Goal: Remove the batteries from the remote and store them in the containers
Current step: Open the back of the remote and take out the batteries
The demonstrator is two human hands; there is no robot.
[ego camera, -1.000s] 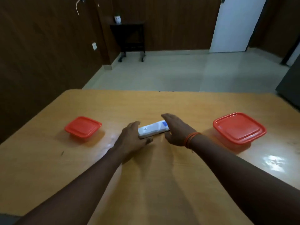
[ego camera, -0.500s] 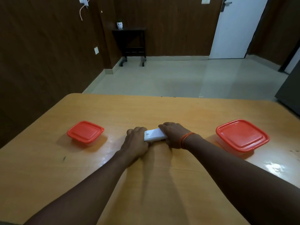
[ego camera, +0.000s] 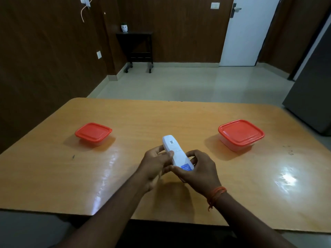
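Head view shows the white remote [ego camera: 176, 153] held above the middle of the wooden surface [ego camera: 179, 119], back side up, its far end tilted away and a blue label at the near end. The left hand [ego camera: 155, 164] closes its grip round the remote's middle with the thumb lying on the back panel; the right hand [ego camera: 198, 170] pinches the near end. The battery cover looks shut, so no batteries are visible yet. If the thumb pushes the cover hard, the cover or loose batteries could likely spring out and roll across the glossy surface towards its edge. The small container [ego camera: 93, 133] on the left and the larger container [ego camera: 240, 134] on the right stand well apart, both with red lids on, so freed batteries have nowhere to go until a lid comes off.
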